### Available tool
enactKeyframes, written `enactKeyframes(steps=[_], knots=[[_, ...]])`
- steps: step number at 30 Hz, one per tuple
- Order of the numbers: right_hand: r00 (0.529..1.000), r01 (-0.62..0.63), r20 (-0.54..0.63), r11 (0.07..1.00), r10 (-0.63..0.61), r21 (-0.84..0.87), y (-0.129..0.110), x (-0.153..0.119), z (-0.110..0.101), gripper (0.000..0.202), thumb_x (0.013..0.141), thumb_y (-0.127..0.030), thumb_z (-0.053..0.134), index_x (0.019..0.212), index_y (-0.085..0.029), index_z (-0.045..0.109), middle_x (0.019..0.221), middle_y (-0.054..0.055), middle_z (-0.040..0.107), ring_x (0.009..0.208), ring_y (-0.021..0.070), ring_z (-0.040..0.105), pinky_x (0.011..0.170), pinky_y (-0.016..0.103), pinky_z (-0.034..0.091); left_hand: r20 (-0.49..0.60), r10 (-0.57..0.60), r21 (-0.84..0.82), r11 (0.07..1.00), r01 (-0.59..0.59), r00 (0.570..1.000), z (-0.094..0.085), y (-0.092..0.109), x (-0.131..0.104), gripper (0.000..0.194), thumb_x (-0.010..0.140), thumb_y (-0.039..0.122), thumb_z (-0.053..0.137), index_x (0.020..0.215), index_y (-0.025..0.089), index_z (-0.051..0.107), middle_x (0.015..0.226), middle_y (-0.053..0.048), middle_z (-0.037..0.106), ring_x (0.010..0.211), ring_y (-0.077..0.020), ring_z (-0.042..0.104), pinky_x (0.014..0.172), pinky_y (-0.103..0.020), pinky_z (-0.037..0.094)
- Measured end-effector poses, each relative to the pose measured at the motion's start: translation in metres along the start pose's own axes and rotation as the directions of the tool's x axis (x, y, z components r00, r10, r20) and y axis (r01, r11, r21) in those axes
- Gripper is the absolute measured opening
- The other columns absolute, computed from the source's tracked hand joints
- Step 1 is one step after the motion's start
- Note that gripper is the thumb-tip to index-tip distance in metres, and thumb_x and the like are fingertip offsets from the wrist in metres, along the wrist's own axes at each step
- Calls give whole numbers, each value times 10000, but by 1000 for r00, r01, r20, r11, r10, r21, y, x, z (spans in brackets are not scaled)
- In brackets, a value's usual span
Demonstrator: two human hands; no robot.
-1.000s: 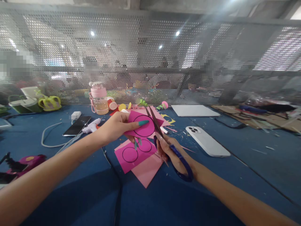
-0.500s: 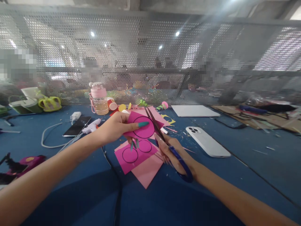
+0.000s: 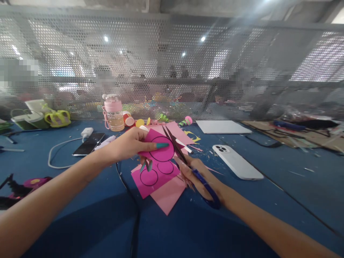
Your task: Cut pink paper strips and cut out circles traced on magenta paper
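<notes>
My left hand point(image 3: 134, 145) pinches a magenta paper piece point(image 3: 162, 153) with a black circle drawn on it, thumb on top and fingers beneath. Blue-handled scissors point(image 3: 204, 182) are in my right hand point(image 3: 197, 175), their blades slightly apart and straddling the paper along the circle's right side. Below both hands a magenta sheet point(image 3: 145, 186) with two drawn circles lies on the table. Under it, a light pink sheet point(image 3: 168, 202) sticks out towards me. More pink paper point(image 3: 178, 132) lies behind the blades.
A white phone point(image 3: 239, 163) lies at right, a black phone point(image 3: 88, 144) at left with a charger cable. A pink bottle point(image 3: 113, 113) stands at the back before a perforated metal screen point(image 3: 166, 46). White paper point(image 3: 223, 127) and cardboard point(image 3: 303, 138) lie back right.
My left hand has shifted slightly left and down with the magenta piece. The scissor blades have swung a little left and sit further along the circle's right edge.
</notes>
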State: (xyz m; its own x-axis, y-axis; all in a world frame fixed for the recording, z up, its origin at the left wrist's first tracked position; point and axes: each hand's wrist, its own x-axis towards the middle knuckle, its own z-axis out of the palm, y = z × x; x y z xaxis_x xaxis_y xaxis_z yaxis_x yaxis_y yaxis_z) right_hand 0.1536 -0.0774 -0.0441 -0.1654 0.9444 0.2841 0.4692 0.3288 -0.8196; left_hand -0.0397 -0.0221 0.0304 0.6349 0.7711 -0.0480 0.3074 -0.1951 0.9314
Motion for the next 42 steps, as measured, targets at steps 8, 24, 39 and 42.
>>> enactKeyframes(steps=[8,24,39,42], knots=[[1000,0,-9,1000,0,-22,-3,-1,0,446,765,-629,386,620,-208,406,499,-56,251,457,98,299,449,239,291,36,9,34,999,-10,999,-3,1,-2,188,725,278,631,755,95,659,518,-19,640,372,-51,540,356,-120,410],[996,-46,81,999,47,-13,-6,-3,-2,418,764,-604,425,650,-201,427,463,-68,319,338,65,317,369,216,321,85,-11,119,993,1,996,-10,1,-2,147,706,271,649,698,125,662,470,-1,608,381,-67,540,390,-148,433],[986,-144,144,859,83,491,11,6,0,353,775,-468,519,613,-155,506,461,-40,458,374,71,435,375,199,365,110,-86,14,996,85,990,5,-28,14,267,700,335,649,790,131,503,543,36,588,403,-84,589,449,-179,467],[987,-123,159,770,28,626,16,7,4,285,785,-394,521,643,-149,543,491,-21,511,439,99,511,448,227,442,149,-50,-49,997,58,988,17,-42,19,327,685,342,663,848,141,463,561,29,596,362,-83,569,376,-152,415]])
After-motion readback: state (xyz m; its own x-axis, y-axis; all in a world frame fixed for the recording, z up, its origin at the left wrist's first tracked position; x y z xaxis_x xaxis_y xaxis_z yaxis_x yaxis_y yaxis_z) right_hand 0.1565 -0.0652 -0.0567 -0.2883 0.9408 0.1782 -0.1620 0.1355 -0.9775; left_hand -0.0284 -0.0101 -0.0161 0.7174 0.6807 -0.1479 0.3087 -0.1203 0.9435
